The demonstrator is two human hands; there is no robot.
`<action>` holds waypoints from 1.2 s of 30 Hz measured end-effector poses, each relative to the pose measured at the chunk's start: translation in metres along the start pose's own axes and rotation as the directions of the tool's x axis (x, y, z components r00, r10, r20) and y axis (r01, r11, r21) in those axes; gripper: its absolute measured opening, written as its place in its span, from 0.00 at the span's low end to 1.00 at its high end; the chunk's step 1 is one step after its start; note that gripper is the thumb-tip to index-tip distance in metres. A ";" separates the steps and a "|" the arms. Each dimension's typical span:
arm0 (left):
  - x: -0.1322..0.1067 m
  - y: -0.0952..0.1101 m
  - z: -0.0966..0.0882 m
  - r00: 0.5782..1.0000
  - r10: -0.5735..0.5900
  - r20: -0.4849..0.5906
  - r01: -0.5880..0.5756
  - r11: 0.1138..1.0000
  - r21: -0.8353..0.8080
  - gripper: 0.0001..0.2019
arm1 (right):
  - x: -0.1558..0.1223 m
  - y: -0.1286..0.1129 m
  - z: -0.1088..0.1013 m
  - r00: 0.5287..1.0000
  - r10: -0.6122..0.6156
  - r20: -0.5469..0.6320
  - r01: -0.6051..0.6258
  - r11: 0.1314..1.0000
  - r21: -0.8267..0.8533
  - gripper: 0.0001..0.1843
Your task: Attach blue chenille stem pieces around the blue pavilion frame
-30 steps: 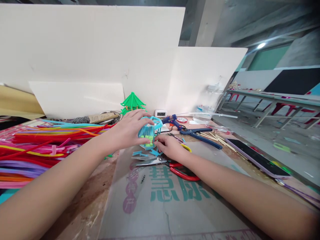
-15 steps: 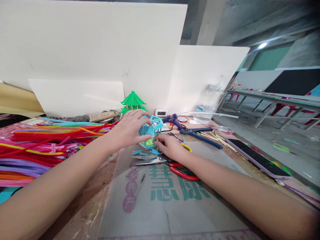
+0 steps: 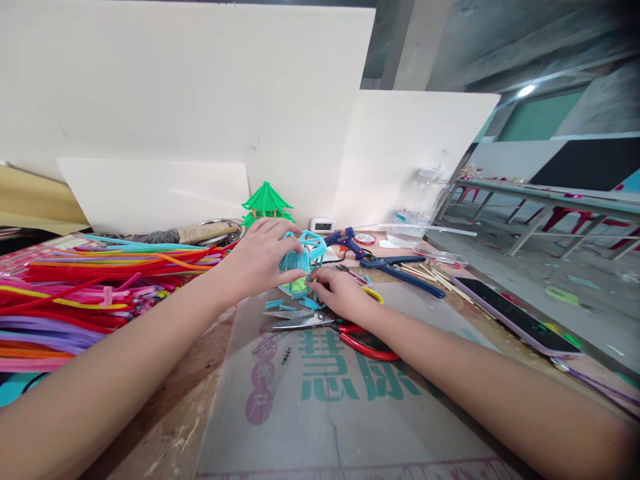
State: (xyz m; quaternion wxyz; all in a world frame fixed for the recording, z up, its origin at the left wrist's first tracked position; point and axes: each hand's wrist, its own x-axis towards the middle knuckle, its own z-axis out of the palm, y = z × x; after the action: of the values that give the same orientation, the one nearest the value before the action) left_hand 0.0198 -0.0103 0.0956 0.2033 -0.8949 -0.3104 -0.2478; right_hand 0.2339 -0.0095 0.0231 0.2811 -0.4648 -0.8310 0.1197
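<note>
A small light-blue pipe-cleaner model [image 3: 314,248], an open frame with a ring-like top and a yellow-green patch low inside, stands on the work mat. My left hand [image 3: 257,257] curves round its left side, thumb low in front and fingers over the top, gripping it. At its lower right, my right hand [image 3: 337,290] has its fingertips pinched together against a post; what lies between them is hidden. Under my right wrist lie red-handled scissors [image 3: 367,347], blades apart and pointing left. Short blue pipe-cleaner pieces [image 3: 287,306] lie before the model.
Bundles of coloured pipe cleaners [image 3: 100,287] fill the left side. Behind are a green pagoda-shaped model [image 3: 267,200] and a small digital clock [image 3: 323,225]. A glue gun [image 3: 347,243], blue-handled pliers [image 3: 410,277], thin sticks [image 3: 440,283] and a phone [image 3: 515,317] lie to the right.
My left fingers have shifted very slightly on the blue model. My right hand keeps its pinch in the same place, and the tools have not moved.
</note>
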 end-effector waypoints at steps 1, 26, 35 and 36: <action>0.000 0.000 0.000 1.000 0.001 -0.003 -0.001 1.000 0.005 0.16 | 0.000 0.000 0.000 1.000 0.000 0.001 0.000 1.000 -0.001 0.11; 0.002 0.014 0.001 1.000 0.003 -0.024 -0.003 1.000 0.001 0.15 | -0.002 -0.003 -0.001 1.000 -0.005 -0.010 0.004 1.000 -0.029 0.11; 0.004 -0.010 -0.039 0.915 -0.395 0.083 0.395 0.918 0.014 0.17 | 0.011 -0.014 -0.046 0.999 -0.005 0.048 0.008 0.998 -0.061 0.12; -0.001 -0.015 -0.041 0.887 -0.433 0.162 0.433 0.901 0.039 0.16 | 0.012 -0.018 -0.058 0.999 0.004 0.049 -0.001 0.999 -0.054 0.11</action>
State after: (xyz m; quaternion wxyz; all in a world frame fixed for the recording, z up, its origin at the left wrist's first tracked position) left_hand -0.0035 -0.0212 0.1311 0.1172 -0.8206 -0.5180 -0.2110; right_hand 0.2503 -0.0125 0.0831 0.2476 -0.4702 -0.8401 0.1090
